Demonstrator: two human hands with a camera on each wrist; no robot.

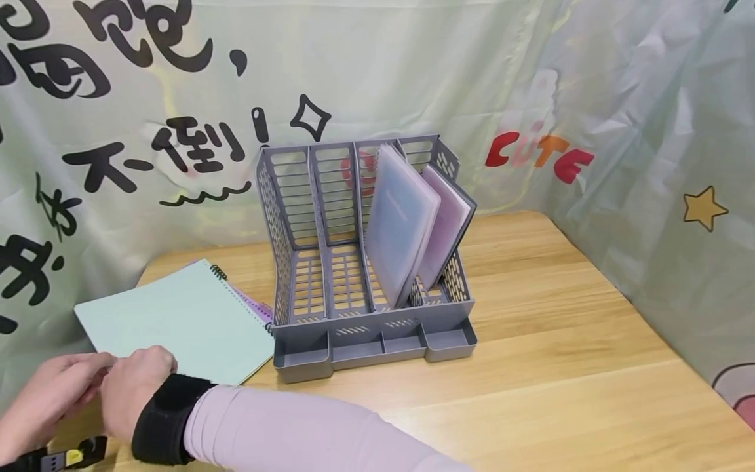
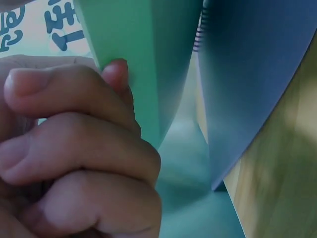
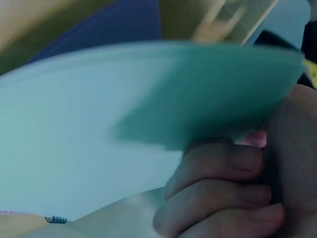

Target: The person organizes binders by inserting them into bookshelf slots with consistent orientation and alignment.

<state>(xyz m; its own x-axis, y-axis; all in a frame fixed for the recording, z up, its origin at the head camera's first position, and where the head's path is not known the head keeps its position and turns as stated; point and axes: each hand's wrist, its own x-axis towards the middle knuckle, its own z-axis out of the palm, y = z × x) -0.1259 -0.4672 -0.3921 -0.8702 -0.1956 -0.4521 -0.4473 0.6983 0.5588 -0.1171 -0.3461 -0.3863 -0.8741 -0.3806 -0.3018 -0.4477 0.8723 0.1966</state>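
A pale green spiral notebook [image 1: 177, 314] lies at the left of the table, over a purple spiral-bound notebook [image 1: 256, 305] whose edge peeks out. At its near left corner my left hand [image 1: 59, 393] and right hand [image 1: 138, 390] meet. Curled fingers of the left hand pinch a raised green sheet [image 2: 133, 89] in the left wrist view; a bluish sheet [image 2: 247, 84] stands beside it. In the right wrist view, the right hand's fingers [image 3: 218, 208] curl at the edge of the bowed green sheet [image 3: 99, 119]. The exact pinch points are partly hidden.
A grey desktop file rack [image 1: 371, 328] with several slots stands mid-table. Its right-hand slots hold a translucent-covered notebook [image 1: 401, 216] and a pinkish notebook with a dark cover [image 1: 445, 223]. Small trays run along its front. A printed cloth [image 1: 413, 65] hangs behind the table.
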